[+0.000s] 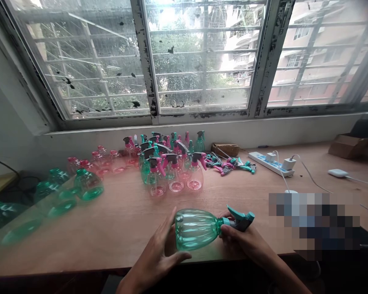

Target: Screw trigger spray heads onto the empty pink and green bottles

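A green transparent spray bottle lies sideways above the near table edge, its base to the left. My right hand is closed around its neck, just below the teal and black trigger head. At the base, my left hand is spread, thumb stretched out under the bottle and fingers beside its end. Whether those fingers touch the base is hard to tell. The bottle hides part of the left fingers.
Assembled pink and green spray bottles stand beyond my hands. Headless green bottles and pink bottles stand left. Loose trigger heads lie in a pile near a power strip with cables. A cardboard box sits far right.
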Tool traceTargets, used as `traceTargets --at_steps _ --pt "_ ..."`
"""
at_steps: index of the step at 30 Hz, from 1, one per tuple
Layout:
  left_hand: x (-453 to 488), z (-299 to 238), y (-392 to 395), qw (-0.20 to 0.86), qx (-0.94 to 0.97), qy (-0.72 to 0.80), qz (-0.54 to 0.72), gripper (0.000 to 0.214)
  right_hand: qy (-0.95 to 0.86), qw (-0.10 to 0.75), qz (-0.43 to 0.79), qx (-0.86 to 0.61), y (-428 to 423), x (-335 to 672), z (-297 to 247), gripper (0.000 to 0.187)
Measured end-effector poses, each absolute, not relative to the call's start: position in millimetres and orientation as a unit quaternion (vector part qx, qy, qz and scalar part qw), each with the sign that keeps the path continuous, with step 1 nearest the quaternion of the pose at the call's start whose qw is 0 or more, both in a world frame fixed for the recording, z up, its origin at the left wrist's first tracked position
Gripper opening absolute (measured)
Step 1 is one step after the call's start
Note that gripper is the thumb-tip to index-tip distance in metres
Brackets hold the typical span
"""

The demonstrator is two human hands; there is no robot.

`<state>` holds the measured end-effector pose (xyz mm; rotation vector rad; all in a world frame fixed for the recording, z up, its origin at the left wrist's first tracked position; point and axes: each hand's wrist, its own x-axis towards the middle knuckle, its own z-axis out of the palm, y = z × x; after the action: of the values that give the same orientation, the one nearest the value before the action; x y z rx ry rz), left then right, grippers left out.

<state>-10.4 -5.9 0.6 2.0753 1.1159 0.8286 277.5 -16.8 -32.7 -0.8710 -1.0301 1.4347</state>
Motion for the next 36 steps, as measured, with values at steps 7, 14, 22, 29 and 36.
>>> traceTargets --at_steps 7,14,22,29,36 --pt "-11.3 -5.7 -3.4 0.356 0.793 0.364 0.336 0.091 -0.448 0.543 0.602 -0.376 -15.5 279.0 -36.4 0.039" --pt "-9.7 3.4 -6.8 0.336 0.789 0.411 0.311 0.108 -0.444 0.543 0.603 -0.38 -16.3 278.2 -32.7 0.038" --pt "-7.1 0.2 -5.7 0.369 0.774 0.389 0.337 0.109 -0.453 0.548 0.606 -0.357 -14.9 279.0 -34.4 0.036" --pt "-7.1 1.3 -5.1 0.352 0.781 0.382 0.346 0.092 -0.459 0.549 0.6 -0.358 -13.5 280.3 -37.8 0.033" --pt "-8.4 0.1 -5.0 0.357 0.781 0.393 0.33 0.103 -0.459 0.548 0.595 -0.368 -16.5 278.1 -31.7 0.038"
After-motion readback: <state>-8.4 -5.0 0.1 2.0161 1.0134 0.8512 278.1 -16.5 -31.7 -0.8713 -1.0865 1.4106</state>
